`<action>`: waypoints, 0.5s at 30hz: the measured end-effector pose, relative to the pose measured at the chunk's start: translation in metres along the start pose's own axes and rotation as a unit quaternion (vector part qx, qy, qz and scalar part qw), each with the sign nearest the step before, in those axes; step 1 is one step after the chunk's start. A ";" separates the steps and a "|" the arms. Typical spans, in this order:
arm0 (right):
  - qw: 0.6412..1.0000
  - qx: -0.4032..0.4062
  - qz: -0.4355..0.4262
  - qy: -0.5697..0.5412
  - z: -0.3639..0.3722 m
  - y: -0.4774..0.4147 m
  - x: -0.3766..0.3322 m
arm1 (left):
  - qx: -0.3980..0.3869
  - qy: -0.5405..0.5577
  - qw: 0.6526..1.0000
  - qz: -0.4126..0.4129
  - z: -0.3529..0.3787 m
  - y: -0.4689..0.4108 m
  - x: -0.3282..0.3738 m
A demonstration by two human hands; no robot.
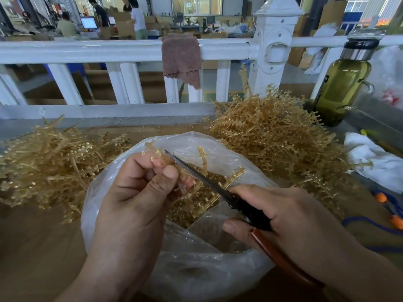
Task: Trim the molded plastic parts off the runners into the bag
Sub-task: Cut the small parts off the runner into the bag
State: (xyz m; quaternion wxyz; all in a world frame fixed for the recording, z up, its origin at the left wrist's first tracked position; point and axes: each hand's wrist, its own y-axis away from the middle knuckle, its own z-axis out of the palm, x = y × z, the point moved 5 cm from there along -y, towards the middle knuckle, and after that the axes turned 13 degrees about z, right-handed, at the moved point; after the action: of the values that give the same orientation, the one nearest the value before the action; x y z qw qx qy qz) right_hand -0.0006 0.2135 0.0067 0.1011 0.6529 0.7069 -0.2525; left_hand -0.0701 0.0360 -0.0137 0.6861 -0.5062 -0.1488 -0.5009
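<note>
In the head view, a clear crinkled bag (pixel 196 269) is gaping open on the brown worktop (pixel 32 247), hemmed between a left heap (pixel 48 158) and a right heap (pixel 277 136) of tangled amber runners. The left hand (pixel 135 192) is holding a thin branched runner (pixel 156 149) over the bag's mouth, fingers (pixel 159 163) pinching it. The right hand (pixel 281 214) is gripping red-handled cutters (pixel 218 189), the blade touching the runner. Small amber parts (pixel 185 212) are lying inside the bag.

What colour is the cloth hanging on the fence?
The cloth is dusty pinkish-brown, seen in the head view.
</note>
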 end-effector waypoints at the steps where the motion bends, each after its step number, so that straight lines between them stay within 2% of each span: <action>1: 1.000 0.003 0.001 -0.005 0.000 0.000 0.000 | 0.002 0.001 1.000 -0.003 0.000 0.000 0.000; 10: 1.000 0.017 0.002 0.020 0.000 0.001 -0.004 | 0.009 -0.016 1.000 -0.020 -0.005 0.002 -0.003; 15: 0.999 0.026 -0.003 0.048 0.000 0.001 -0.003 | 0.019 -0.141 0.990 -0.015 -0.014 0.000 0.000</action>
State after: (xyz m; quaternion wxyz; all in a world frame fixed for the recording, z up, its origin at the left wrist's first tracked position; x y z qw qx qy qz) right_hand 0.0007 0.2106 0.0079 0.0498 0.6646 0.7060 -0.2395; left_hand -0.0742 0.0240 -0.0203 0.6601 -0.5561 -0.2610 -0.4323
